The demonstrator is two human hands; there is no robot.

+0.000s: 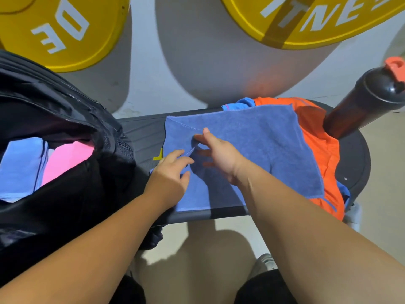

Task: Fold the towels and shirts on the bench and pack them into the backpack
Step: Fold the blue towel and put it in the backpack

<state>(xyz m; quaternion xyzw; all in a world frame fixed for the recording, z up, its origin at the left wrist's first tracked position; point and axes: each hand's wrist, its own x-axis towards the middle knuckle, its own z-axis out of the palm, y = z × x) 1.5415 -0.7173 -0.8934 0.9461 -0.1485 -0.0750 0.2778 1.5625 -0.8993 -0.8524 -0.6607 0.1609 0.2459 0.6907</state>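
Though puckered mid-left, blue terry towel (pixel 252 145) flat across bench (pixel 140 130).

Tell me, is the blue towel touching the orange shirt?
Touching. In the head view the blue towel lies with its right side draped over the orange shirt, covering part of it.

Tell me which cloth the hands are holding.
The blue towel on the bench, pinched by the left hand and right hand. The orange shirt lies partly beneath it; the pale blue cloth and pink cloth sit in the backpack.
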